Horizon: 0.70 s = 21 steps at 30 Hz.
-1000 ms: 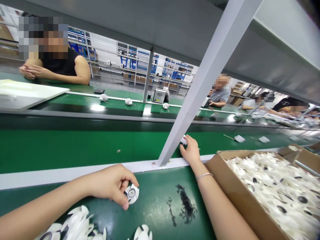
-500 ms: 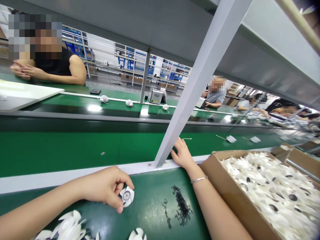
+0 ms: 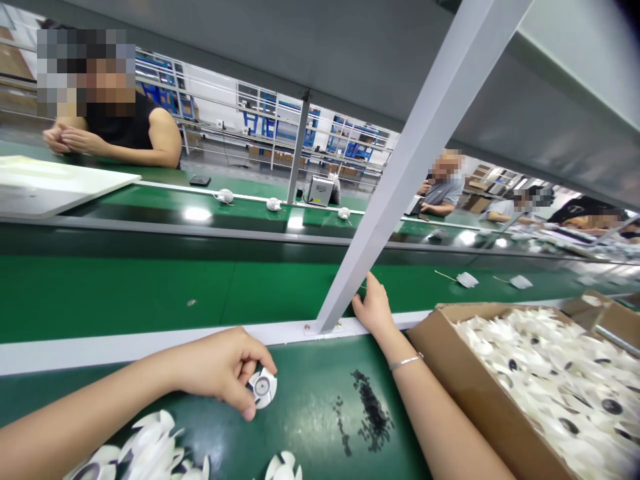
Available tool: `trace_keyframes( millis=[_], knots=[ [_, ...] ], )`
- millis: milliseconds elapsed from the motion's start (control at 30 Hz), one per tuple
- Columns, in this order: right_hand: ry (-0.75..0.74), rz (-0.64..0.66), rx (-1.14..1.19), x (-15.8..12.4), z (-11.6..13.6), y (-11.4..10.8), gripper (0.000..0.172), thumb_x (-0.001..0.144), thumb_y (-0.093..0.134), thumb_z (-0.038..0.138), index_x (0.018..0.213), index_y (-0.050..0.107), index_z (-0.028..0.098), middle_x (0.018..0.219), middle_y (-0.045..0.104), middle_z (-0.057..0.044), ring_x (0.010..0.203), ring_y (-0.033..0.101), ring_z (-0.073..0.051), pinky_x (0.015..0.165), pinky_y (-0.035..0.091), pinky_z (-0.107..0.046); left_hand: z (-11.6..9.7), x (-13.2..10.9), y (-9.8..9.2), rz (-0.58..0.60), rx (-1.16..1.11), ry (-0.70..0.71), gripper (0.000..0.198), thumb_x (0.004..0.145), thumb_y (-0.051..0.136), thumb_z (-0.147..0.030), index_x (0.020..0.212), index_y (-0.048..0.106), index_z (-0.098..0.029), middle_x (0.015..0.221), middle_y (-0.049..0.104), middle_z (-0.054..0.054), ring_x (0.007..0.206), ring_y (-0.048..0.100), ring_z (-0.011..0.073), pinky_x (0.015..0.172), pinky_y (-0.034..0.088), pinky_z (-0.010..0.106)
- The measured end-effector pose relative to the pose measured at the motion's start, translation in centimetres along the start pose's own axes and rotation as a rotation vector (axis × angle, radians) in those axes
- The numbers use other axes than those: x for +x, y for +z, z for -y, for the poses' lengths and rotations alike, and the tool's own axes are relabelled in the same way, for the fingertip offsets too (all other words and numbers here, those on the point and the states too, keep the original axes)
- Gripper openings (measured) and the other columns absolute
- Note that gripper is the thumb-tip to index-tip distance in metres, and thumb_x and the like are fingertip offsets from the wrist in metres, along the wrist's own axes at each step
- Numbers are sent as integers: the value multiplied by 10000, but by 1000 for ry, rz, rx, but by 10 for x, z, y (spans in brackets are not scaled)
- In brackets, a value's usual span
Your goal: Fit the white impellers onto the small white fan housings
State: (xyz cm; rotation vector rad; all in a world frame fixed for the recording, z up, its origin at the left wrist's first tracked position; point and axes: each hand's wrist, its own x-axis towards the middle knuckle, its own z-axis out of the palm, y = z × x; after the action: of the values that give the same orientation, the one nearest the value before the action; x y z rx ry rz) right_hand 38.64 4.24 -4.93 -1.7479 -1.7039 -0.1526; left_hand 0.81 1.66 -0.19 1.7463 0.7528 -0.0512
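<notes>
A white plastic fan impeller [image 3: 263, 388] is pinched by the closed fingers of the left hand [image 3: 217, 367] over the green conveyor belt [image 3: 310, 413], while the right hand [image 3: 374, 310], fingers spread open, rests on the white belt rail [image 3: 150, 350] beside a cardboard box [image 3: 465, 380].

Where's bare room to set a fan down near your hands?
Bare green belt lies between the white plastic fan in the left hand and the black granules. A second green belt runs beyond the white rail, left of the upright post. Crowded: the loose white fans at the near edge, and the cardboard box beside the right hand.
</notes>
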Motion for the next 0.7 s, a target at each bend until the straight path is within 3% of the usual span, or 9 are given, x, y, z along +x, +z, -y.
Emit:
trace_keyframes(
  millis=[100,167,233,400,500,600,700],
  knots=[
    [152,-11,36,1,-5,1,317,770,543,231,1031,693,135,1142,675,-180,1134,595,-314,1027,421,-498,-1,0,0,-2,1,7,665,478,921,-429,1087,726,-249,660,576,-61,539,513,92,514,367,207],
    [204,-7,94,1,-5,0,149,771,571,255,792,692,170,939,706,-126,974,642,-269,953,465,-453,-2,-1,0,2,-3,6,670,476,919,-442,1086,726,-245,661,576,-60,532,507,91,510,369,208],
    [233,-31,172,2,-2,-3,121,754,609,286,700,660,189,847,703,-85,896,647,-241,919,474,-432,-3,-1,0,1,-6,5,675,474,917,-455,1085,727,-240,655,574,-60,521,501,90,500,368,208],
    [297,-252,453,6,13,-16,297,800,582,487,766,594,192,984,732,-124,927,664,-237,871,504,-406,-3,-1,0,10,-21,18,696,468,920,-460,1095,721,-230,649,579,-61,504,501,88,485,371,204],
    [311,-426,623,10,30,-31,336,879,517,536,891,503,200,917,730,-103,834,689,-214,753,541,-379,-1,0,0,16,-16,29,721,458,924,-464,1108,715,-231,646,584,-63,491,505,88,484,371,205],
    [252,-536,740,10,62,-57,270,912,525,481,922,438,226,783,692,-18,759,696,-195,720,562,-375,-1,-1,-1,12,14,47,717,478,917,-483,1117,715,-230,639,595,-63,482,507,85,487,363,203],
    [53,-639,841,-2,114,-84,159,915,546,355,902,448,231,708,660,21,671,682,-187,722,580,-412,-4,-2,-2,5,67,80,696,501,910,-494,1121,721,-241,632,602,-67,491,513,80,495,352,197]
  ],
)
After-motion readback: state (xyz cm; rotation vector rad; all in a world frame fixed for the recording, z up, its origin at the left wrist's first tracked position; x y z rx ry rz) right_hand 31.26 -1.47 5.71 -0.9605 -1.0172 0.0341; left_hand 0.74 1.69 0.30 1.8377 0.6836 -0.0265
